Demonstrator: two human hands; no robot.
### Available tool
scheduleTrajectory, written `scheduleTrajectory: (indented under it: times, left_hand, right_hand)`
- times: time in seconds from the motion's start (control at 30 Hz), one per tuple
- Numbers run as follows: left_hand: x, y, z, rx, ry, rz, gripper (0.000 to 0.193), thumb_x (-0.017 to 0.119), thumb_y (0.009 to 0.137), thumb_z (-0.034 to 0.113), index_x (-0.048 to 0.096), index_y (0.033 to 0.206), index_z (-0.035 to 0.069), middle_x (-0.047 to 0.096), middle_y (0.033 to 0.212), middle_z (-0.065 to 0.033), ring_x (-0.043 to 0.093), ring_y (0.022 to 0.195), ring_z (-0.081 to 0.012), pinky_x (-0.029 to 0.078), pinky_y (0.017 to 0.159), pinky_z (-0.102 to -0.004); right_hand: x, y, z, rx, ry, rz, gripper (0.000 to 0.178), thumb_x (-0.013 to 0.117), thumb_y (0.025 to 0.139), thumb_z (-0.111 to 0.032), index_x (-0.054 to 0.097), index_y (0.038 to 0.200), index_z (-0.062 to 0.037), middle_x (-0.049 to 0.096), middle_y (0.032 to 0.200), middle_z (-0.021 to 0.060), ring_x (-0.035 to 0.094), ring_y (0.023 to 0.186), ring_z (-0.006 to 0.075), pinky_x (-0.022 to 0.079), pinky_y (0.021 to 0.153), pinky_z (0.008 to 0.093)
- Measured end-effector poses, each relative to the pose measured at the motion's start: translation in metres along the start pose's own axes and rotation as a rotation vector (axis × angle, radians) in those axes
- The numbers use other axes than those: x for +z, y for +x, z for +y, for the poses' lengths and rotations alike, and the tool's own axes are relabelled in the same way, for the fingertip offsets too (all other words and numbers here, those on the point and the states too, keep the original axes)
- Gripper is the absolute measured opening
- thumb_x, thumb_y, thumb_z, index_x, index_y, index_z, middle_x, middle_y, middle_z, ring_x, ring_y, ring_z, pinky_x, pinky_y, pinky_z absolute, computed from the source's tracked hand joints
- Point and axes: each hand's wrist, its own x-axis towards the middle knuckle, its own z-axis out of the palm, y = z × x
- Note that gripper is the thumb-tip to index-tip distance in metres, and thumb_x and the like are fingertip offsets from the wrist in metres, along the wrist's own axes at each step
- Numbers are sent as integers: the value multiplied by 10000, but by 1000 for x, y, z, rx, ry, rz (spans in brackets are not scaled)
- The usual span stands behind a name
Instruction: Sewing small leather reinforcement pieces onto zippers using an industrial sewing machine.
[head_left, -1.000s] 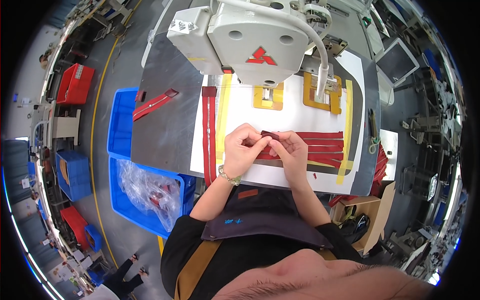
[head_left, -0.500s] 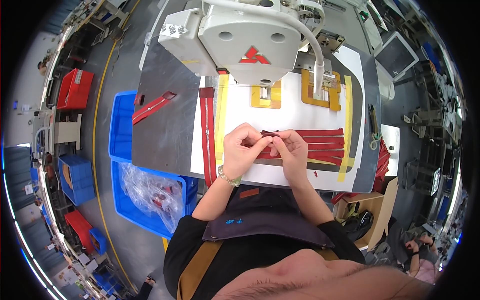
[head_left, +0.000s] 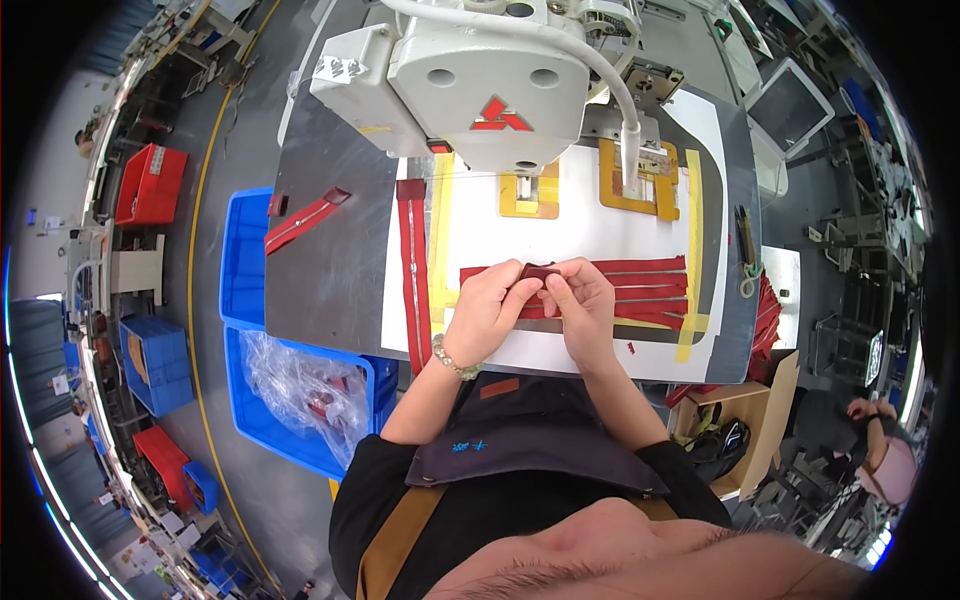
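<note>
Taking the table centre as the clock centre, the dark grey worktable (head_left: pixel 325 280) supports a white sheet (head_left: pixel 560 235) fixed with yellow tape (head_left: pixel 693 190). On the sheet lie a long red zipper strip (head_left: pixel 412 262) at 9 o'clock, parallel red zipper strips (head_left: pixel 650 293) toward 4 o'clock, and a small red scrap (head_left: pixel 631 348) beyond them. A short red zipper piece (head_left: pixel 308 220) lies farther out at 9 o'clock
</note>
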Motion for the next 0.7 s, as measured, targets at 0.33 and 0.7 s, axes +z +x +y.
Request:
scheduleTrajectory:
  times: [0.33, 0.7]
  left_hand:
    - [5, 3, -2, 46, -11, 82, 271, 615, 895, 134, 503, 696, -10, 460, 571, -98, 398, 503, -147, 339, 480, -282]
    - [7, 7, -7, -27, -91, 74, 321, 633, 867, 107, 438, 635, 0, 352, 532, -28, 302, 526, -86, 282, 459, -261]
  right_hand:
    - [0, 1, 0, 22, 7, 24, 55, 572, 927, -34, 573, 948, 17, 596, 791, 25, 533, 637, 59, 485, 681, 207]
    - [2, 1, -2, 30, -19, 51, 45, 569, 928, -26, 578, 928, 18, 599, 790, 21, 532, 646, 56, 449, 632, 192]
